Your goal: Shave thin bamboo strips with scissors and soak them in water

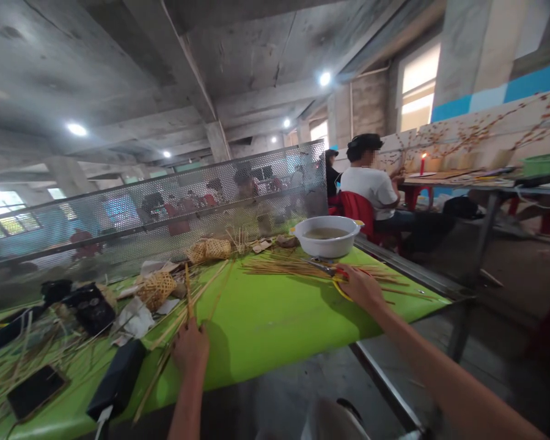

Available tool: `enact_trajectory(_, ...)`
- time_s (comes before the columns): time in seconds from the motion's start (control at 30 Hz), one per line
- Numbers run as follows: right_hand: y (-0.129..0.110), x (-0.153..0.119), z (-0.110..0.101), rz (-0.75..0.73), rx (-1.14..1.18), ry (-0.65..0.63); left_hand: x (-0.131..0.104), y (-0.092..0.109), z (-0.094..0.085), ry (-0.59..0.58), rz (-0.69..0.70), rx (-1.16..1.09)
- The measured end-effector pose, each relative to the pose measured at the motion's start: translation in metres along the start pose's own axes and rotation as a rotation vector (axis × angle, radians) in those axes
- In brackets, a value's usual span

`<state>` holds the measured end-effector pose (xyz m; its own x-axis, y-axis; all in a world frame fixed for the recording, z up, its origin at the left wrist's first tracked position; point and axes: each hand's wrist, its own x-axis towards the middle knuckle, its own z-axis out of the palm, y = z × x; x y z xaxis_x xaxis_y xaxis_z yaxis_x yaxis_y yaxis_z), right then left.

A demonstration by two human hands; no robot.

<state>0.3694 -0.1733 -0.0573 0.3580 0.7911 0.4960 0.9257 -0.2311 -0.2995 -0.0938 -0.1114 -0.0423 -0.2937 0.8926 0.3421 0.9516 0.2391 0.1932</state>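
Observation:
My left hand [191, 347] is closed on a thin bamboo strip [189, 292] that points up and away from the fingers. More long strips lie beside it on the green tabletop [266, 330]. In my right hand [360, 286] is a pair of scissors [323, 267] with red and yellow handles, blades pointing left. Below the scissors, a spread bundle of thin bamboo sticks [275, 266] lies on the table. Just behind stands a white basin [325, 244] with cloudy liquid in it.
Woven bamboo pieces [156, 289], a black bag [90, 307], a phone [37, 392] and a black power bank [118, 377] with a cable lie at left. A perforated metal screen [165, 214] borders the far edge. A seated person [369, 183] works at another table on the right.

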Motion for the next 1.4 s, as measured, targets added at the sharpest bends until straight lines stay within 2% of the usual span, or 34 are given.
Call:
enact_trajectory(0.23,-0.002,-0.001,-0.004,0.011,0.016,-0.024,-0.005,0.001,-0.009,-0.032,0.018,0.011)
enact_trajectory(0.57,-0.004,-0.004,-0.007,0.035,0.032,-0.039,-0.011,-0.001,-0.011,0.082,0.052,0.044)
enact_trajectory(0.67,-0.005,-0.005,-0.009,0.031,0.038,-0.033,-0.011,-0.001,-0.012,0.114,0.017,0.027)
enact_trajectory(1.13,-0.004,-0.003,-0.007,0.018,0.038,-0.026,-0.007,-0.003,-0.014,0.078,-0.147,-0.11)
enact_trajectory(1.27,-0.005,-0.006,-0.012,-0.003,0.045,-0.017,-0.003,-0.007,-0.012,0.107,-0.198,-0.183)
enact_trajectory(1.4,-0.006,-0.008,-0.015,-0.018,0.044,-0.012,0.004,-0.013,-0.01,0.165,-0.185,-0.253)
